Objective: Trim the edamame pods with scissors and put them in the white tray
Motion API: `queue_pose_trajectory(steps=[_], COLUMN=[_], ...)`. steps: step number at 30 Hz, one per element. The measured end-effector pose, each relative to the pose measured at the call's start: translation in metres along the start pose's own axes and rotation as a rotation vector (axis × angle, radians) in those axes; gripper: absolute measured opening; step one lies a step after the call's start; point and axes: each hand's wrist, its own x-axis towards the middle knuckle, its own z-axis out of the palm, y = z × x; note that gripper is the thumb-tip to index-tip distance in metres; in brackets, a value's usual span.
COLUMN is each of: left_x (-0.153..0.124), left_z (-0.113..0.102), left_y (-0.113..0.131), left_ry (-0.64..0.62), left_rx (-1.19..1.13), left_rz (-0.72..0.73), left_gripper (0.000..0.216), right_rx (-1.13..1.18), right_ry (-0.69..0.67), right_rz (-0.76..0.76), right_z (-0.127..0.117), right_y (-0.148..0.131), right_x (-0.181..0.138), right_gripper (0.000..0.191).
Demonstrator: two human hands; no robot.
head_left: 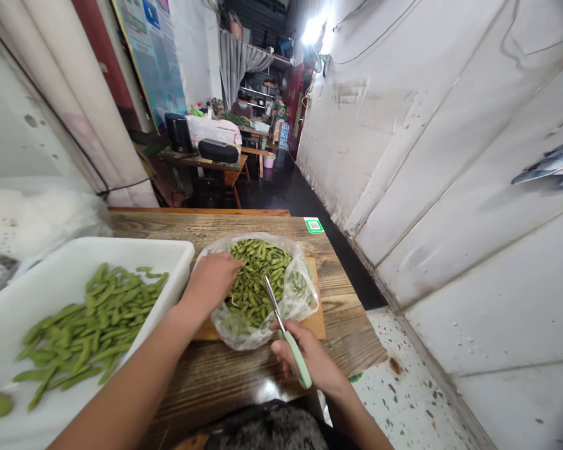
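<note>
A clear plastic bag (244,342) full of green soybean pods (258,256) sits open on the wooden table. My left hand (216,275) reaches over the bag's left side, its fingertips down among the pods. Those fingers are bent together, and whatever they pinch is hidden. In my right hand (304,350) is a pair of scissors with pale green handles (296,359). Its metal blades (271,294) point away from me over the pods and look closed. To the left, a white plastic tub (181,250) holds more soybean pods (89,319) in a loose heap.
Under the bag lies a brown board (319,312) on the wooden table (351,331). A green QR-code card (314,225) is at the far right corner. White plastic bags (51,215) lie behind the tub. A wall runs along the right; a masked person (242,109) sits farther back.
</note>
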Motion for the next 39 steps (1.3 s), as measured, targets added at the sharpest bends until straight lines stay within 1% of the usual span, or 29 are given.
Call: queue_pose_trajectory(steps=[2,4,7,10,12,14,16,19,22,27,31,34,39], left_x=[0.014,0.024,0.03,0.028,0.02,0.008,-0.006,-0.023,-0.032,-0.037,-0.038,-0.04,-0.041], left_z=[0.018,0.031,0.038,0.032,0.024,0.015,0.009,0.006,0.009,0.01,0.007,0.006,0.007], left_y=[0.002,-0.001,-0.008,-0.009,-0.005,0.001,0.008,0.014,0.014,0.011,0.014,0.016,0.014], left_ry=[-0.062,-0.108,-0.125,-0.049,-0.014,-0.044,-0.109,-0.186,-0.214,-0.21,-0.206,-0.228,-0.256], left_rx=[0.074,0.153,0.175,-0.004,-0.173,-0.324,-0.442,-0.559,-0.607,-0.63,-0.63,-0.624,-0.607], left_rz=[0.072,0.098,0.113,0.139,0.108,0.034,-0.055,-0.17,-0.204,-0.17,-0.154,-0.143,-0.078], left_gripper=[0.029,0.03,0.03,0.029,0.03,0.033,0.037,0.041,0.036,0.031,0.031,0.031,0.032], right_rx=[-0.068,-0.08,-0.065,-0.061,-0.055,-0.062,-0.087,-0.157,-0.243,-0.348,-0.393,-0.409,-0.429], right_ry=[-0.011,-0.012,-0.001,0.009,0.015,0.02,0.025,0.037,0.047,0.055,0.055,0.054,0.044], right_rz=[-0.064,-0.072,-0.054,-0.047,-0.046,-0.049,-0.052,-0.076,-0.123,-0.17,-0.169,-0.157,-0.156], right_z=[-0.003,-0.005,-0.005,-0.004,-0.004,-0.004,-0.005,-0.004,-0.001,0.002,0.001,0.002,0.002], right_y=[0.0,0.001,0.004,0.006,0.006,0.005,0.002,-0.004,-0.009,-0.013,-0.015,-0.016,-0.02], right_x=[-0.004,-0.006,-0.006,-0.003,-0.002,-0.002,-0.003,-0.003,-0.002,0.0,-0.001,-0.001,-0.002], right_gripper=[0.056,0.054,0.055,0.056,0.057,0.056,0.055,0.054,0.051,0.049,0.05,0.052,0.051])
